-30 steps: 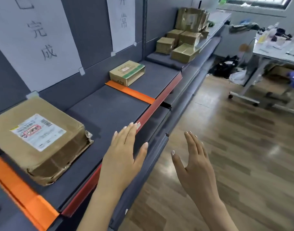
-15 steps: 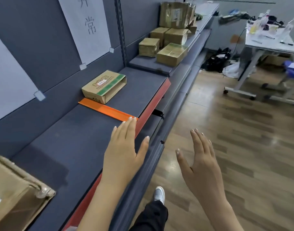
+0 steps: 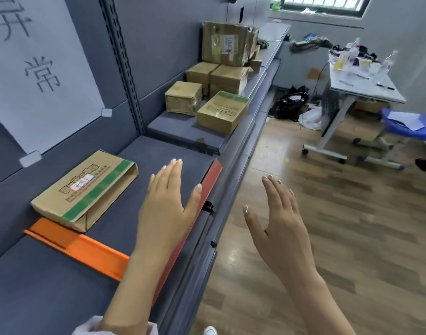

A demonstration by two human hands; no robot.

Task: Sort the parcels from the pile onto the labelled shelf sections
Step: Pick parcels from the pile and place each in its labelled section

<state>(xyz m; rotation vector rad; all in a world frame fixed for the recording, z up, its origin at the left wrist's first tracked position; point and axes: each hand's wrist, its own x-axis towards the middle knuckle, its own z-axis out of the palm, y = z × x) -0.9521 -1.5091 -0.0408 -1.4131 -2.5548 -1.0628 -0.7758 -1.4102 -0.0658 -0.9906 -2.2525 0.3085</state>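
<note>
A flat cardboard parcel with a green stripe (image 3: 86, 189) lies on the grey shelf (image 3: 158, 151), just beyond an orange divider (image 3: 81, 247), under a white paper label (image 3: 38, 68). Farther along, a pile of several brown parcels (image 3: 219, 93) sits on a raised shelf section; the nearest has a green edge (image 3: 223, 111), and a large taped box (image 3: 229, 43) stands at the back. My left hand (image 3: 166, 204) hovers flat over the shelf's red front edge, holding nothing. My right hand (image 3: 279, 223) is held out beside the shelf over the floor, fingers straight, empty.
The red strip (image 3: 207, 184) lines the shelf front. Wooden floor (image 3: 340, 238) stretches to the right. A white wheeled table (image 3: 366, 90) with bottles and clutter, a blue chair (image 3: 410, 126) and dark bags (image 3: 289, 105) stand at the far right.
The view has moved along the shelf toward the pile; the large labelled parcel at the left has left the frame. Both hands stay empty and outstretched.
</note>
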